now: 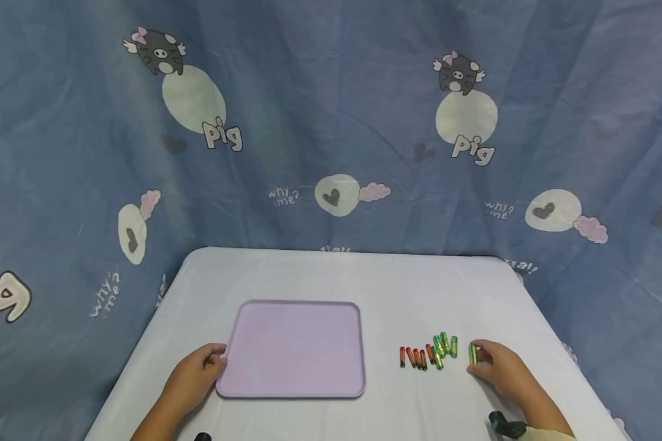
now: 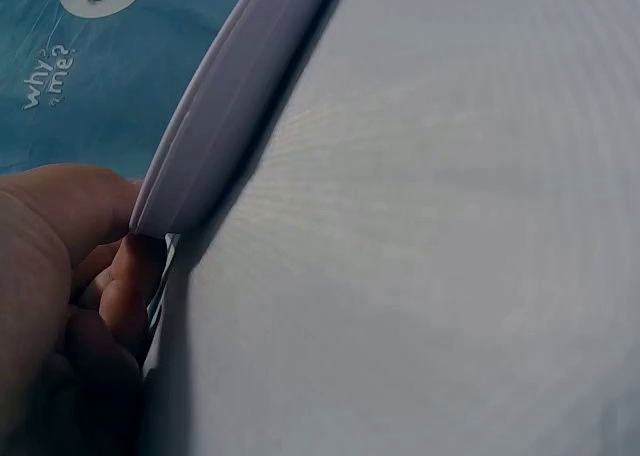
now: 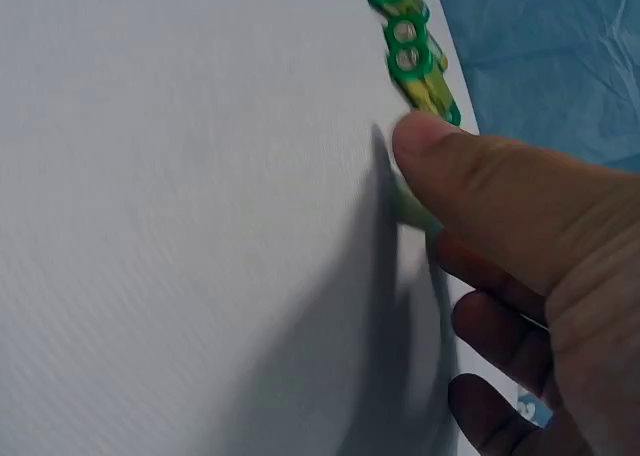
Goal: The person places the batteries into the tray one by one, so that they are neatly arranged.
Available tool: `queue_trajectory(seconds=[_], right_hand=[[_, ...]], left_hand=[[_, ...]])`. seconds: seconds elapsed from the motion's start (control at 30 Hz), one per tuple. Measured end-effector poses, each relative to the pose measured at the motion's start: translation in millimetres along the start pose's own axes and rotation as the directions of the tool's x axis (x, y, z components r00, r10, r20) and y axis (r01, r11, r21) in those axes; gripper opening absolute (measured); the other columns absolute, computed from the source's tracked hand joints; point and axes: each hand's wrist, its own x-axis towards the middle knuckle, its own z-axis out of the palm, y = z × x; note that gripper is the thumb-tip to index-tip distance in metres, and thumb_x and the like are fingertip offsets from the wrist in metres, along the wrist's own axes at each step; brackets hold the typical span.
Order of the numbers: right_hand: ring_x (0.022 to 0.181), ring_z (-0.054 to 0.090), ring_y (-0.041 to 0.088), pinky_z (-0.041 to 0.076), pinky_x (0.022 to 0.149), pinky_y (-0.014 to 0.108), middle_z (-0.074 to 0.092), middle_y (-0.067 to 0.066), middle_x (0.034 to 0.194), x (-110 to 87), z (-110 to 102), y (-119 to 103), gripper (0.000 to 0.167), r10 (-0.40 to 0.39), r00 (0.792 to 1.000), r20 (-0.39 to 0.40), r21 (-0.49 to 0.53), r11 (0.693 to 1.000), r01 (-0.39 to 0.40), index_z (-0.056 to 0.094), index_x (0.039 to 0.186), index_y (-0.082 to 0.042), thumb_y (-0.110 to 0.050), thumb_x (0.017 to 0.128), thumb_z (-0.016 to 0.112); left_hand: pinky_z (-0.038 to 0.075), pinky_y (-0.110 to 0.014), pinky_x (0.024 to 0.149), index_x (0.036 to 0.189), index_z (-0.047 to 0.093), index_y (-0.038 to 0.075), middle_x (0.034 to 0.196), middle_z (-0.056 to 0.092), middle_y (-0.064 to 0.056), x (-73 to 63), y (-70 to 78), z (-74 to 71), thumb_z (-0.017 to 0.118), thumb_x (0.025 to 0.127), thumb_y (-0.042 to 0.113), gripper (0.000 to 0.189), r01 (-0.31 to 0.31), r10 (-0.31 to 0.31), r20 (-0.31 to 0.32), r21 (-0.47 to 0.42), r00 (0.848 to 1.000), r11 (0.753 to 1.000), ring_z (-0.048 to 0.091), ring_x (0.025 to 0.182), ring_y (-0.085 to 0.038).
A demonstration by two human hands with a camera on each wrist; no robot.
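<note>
A lilac rectangular tray (image 1: 291, 349) lies on the white table. At its left edge is my left hand (image 1: 194, 375), gripping the rim; in the left wrist view the thumb meets the tray's side wall (image 2: 225, 106) with the other fingers curled below. My right hand (image 1: 499, 367) pinches a green-and-yellow battery (image 1: 472, 354) between thumb and fingers, to the right of the others. In the right wrist view the thumb hides most of that battery (image 3: 412, 211). Several more green batteries (image 1: 454, 346) and several red-and-black batteries (image 1: 403, 357) form an uneven row between tray and right hand.
A white cloth covers the table (image 1: 408, 288). Behind it hangs a blue curtain (image 1: 287, 79) with cartoon pigs and lettering. A black strap piece (image 1: 506, 424) sits at the right wrist, and a small dark object (image 1: 203, 437) shows at the bottom edge.
</note>
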Motion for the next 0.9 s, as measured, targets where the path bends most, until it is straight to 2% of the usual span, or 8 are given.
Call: queue_trajectory(seconds=[0.2, 0.4, 0.53, 0.8, 0.9], right_hand=[[0.11, 0.067, 0.037, 0.05, 0.096, 0.061, 0.072, 0.003, 0.102, -3.6, 1, -11, 0.067, -0.032, 0.998, -0.046, 0.021, 0.999, 0.033, 0.062, 0.136, 0.003, -0.027, 0.083, 0.089], [0.11, 0.066, 0.038, 0.052, 0.092, 0.059, 0.072, 0.008, 0.106, 1.8, -2, -29, 0.064, -0.088, 0.992, -0.085, 0.034, 0.995, 0.091, 0.061, 0.138, 0.002, -0.026, 0.086, 0.086], [0.113, 0.065, 0.037, 0.052, 0.093, 0.058, 0.071, 0.009, 0.111, 11.4, -2, -48, 0.065, -0.101, 0.991, -0.083, 0.074, 0.991, 0.108, 0.059, 0.141, -0.001, -0.028, 0.088, 0.085], [0.112, 0.066, 0.032, 0.054, 0.092, 0.054, 0.072, 0.008, 0.112, 17.6, 7, -81, 0.06, -0.119, 0.989, -0.084, 0.108, 0.986, 0.128, 0.06, 0.141, -0.003, -0.025, 0.09, 0.083], [0.114, 0.066, 0.033, 0.054, 0.092, 0.054, 0.072, 0.008, 0.113, 22.0, 11, -96, 0.06, -0.138, 0.987, -0.079, 0.118, 0.982, 0.147, 0.061, 0.142, -0.004, -0.026, 0.091, 0.082]], left_hand=[[0.049, -0.053, 0.095, 0.139, 0.063, 0.005, 0.11, 0.07, -0.002, -1.3, 1.3, -0.9, 0.064, 0.102, 0.036, 0.049, 0.015, -0.015, 0.011, 0.006, 1.0, 1.0, 0.062, 0.103, -0.024], [0.048, -0.057, 0.1, 0.14, 0.062, 0.004, 0.125, 0.071, -0.01, -1.5, 3.9, 0.3, 0.062, 0.103, 0.037, 0.049, -0.015, 0.015, 0.007, -0.009, 1.0, 1.0, 0.064, 0.112, -0.028], [0.048, -0.054, 0.098, 0.139, 0.062, 0.005, 0.122, 0.071, -0.009, -0.5, 2.9, -0.5, 0.061, 0.104, 0.036, 0.047, -0.022, 0.022, -0.007, -0.012, 1.0, 1.0, 0.062, 0.107, -0.026], [0.049, -0.05, 0.095, 0.139, 0.063, 0.006, 0.115, 0.071, -0.002, -0.8, 2.8, 0.6, 0.063, 0.103, 0.038, 0.048, -0.017, 0.017, 0.003, -0.023, 1.0, 1.0, 0.061, 0.103, -0.022], [0.049, -0.052, 0.095, 0.139, 0.064, 0.007, 0.116, 0.072, -0.005, -1.6, 1.9, -0.5, 0.063, 0.103, 0.039, 0.048, -0.014, 0.014, -0.007, -0.019, 1.0, 1.0, 0.064, 0.105, -0.024]])
